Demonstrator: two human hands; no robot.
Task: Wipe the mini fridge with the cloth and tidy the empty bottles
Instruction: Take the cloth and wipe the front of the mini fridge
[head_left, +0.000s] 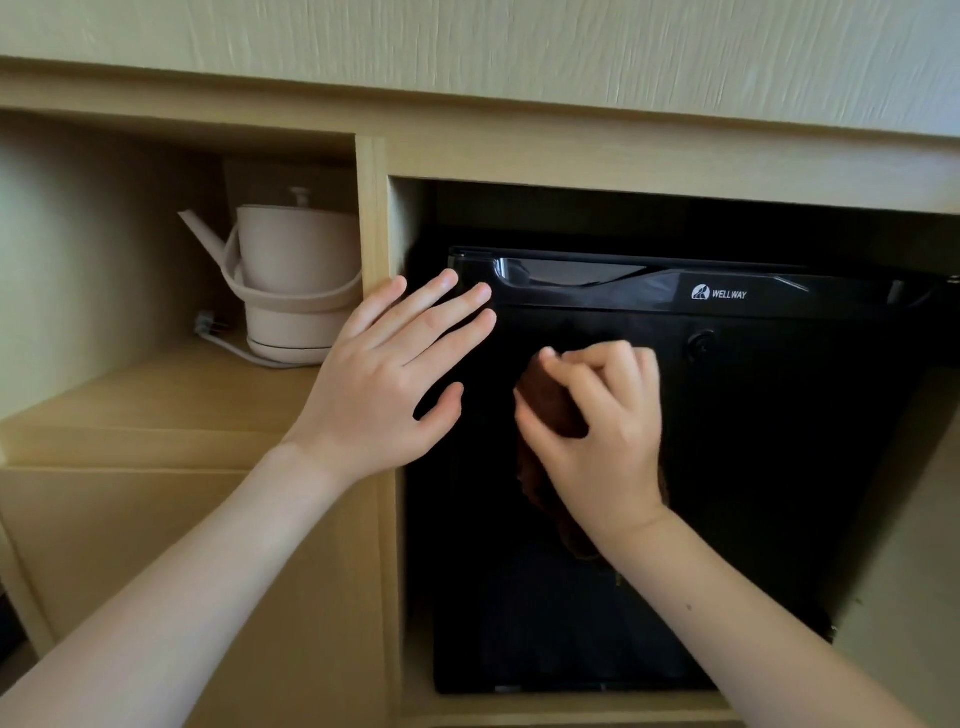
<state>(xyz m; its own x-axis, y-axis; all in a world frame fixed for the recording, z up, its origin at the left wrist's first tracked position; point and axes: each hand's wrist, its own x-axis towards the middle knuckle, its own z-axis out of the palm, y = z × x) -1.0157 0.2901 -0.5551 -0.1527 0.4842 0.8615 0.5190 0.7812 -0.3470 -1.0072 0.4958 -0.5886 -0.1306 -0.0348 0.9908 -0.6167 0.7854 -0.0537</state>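
The black, glossy-fronted mini fridge (753, 467) stands in the right compartment of a light wooden cabinet (374, 208), with its door closed. The dark brown fabric cloth (548, 408) is at the upper middle of the door front, bunched in the right hand (597, 431). The fingers and thumb of this hand curl round the cloth, and a loose tail of it hangs below the wrist. The left hand (384, 384) is flat with straight, spread fingers and holds nothing. Its fingertips lie at the upper left corner of the door, just beside the cabinet's upright divider. Contact with the door cannot be confirmed.

A beige electric kettle (296, 270) with a long spout sits on its base in the left compartment. No bottles are in view.

Step in hand: wiping the door front, judged to be early in the task, as the bottle step is not yet done.

The next move calls for steady pressure of the cloth across the door. The recessed handle strip (571, 273) along the top edge also needs wiping. The left hand is well placed to brace the fridge or pull the door open.
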